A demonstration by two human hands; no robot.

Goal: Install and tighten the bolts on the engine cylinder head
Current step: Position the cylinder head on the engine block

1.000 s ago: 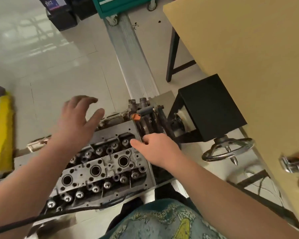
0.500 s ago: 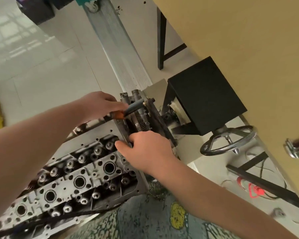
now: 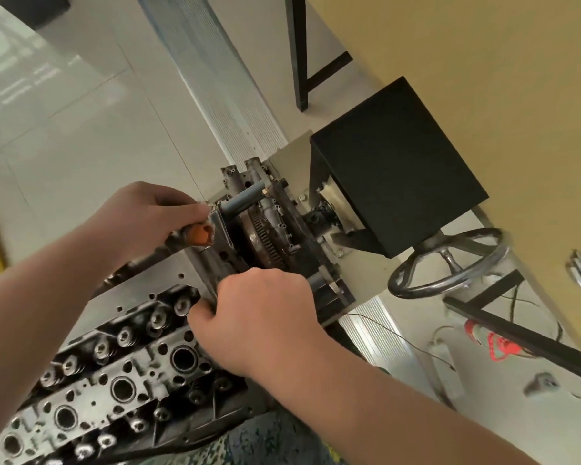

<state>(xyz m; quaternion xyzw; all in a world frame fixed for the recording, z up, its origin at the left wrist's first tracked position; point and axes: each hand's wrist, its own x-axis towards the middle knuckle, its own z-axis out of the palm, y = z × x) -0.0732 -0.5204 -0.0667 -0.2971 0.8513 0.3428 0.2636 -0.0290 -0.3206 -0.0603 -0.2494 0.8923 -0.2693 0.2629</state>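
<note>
The grey engine cylinder head point(image 3: 125, 374) lies across the lower left, with round bores and rows of valve springs on top. At its far end, my left hand point(image 3: 145, 213) grips a tool with an orange collar point(image 3: 200, 233) and a grey handle point(image 3: 245, 198) that sticks up to the right. My right hand point(image 3: 262, 317) is curled at the head's right end, fingers tucked against the metal edge; what they hold is hidden. A toothed flywheel point(image 3: 265, 239) sits just beyond both hands.
A black box point(image 3: 396, 169) on the engine stand stands to the right, with a steel handwheel point(image 3: 446, 263) below it. A tan table top point(image 3: 483, 62) fills the upper right, and its black legs reach the tiled floor. Red cable point(image 3: 497, 344) lies on the floor.
My left hand came down from above the head and took hold of the orange-collared tool at the far end. My right hand stayed at the head's right end. The view has moved closer.
</note>
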